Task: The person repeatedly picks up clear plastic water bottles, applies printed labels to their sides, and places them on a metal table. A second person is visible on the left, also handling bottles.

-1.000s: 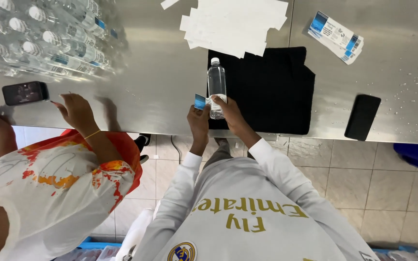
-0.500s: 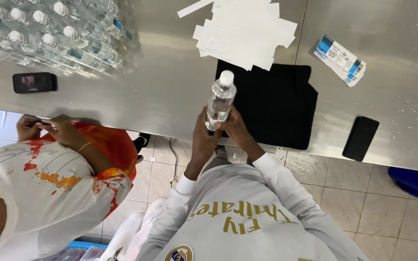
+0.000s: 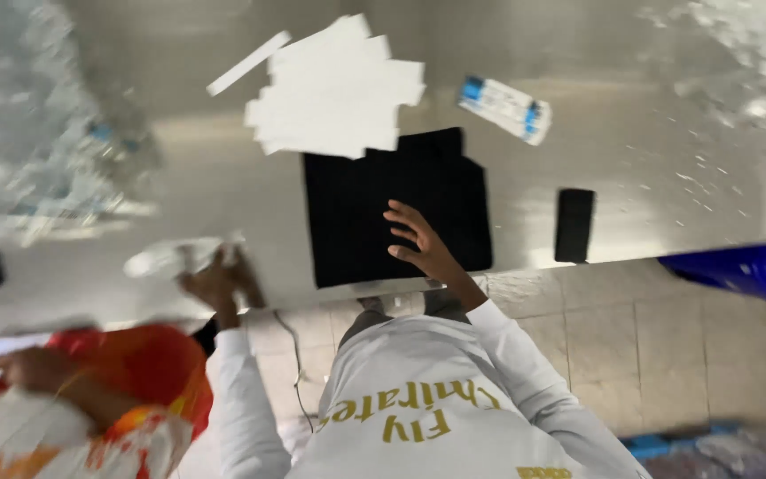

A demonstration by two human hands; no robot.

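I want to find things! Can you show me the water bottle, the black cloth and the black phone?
water bottle [image 3: 170, 258], head view, on its blurred clear body, in the left hand's grip.
black cloth [image 3: 356, 204], head view, on its bare upper middle.
black phone [image 3: 574, 224], head view, on the middle of its dark face.

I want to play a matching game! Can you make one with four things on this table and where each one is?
1 clear plastic water bottle
2 flat black cloth mat
3 small black phone
4 pile of white paper strips

A under the right hand
B lying sideways by the left hand
C right of the mat, near the edge of the grey table
D beyond the mat

Pairs: 1-B, 2-A, 3-C, 4-D
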